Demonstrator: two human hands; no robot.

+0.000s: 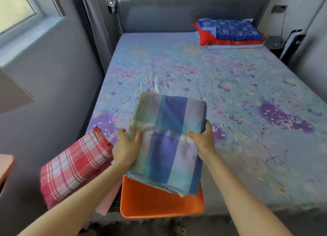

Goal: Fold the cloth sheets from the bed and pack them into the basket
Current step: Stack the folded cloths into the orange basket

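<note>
Both forearms reach up from the bottom edge toward the frame's centre. Left hand (127, 148) grips the left edge of a folded blue-and-green striped sheet (168, 140), thumb on top; right hand (203, 140) clasps its right edge the same way. That sheet hangs tilted over an orange basket (159, 205) at lower centre. At lower left lies a folded red plaid sheet (74, 166), on the floral bed (230, 94). No readable writing shows anywhere.
</note>
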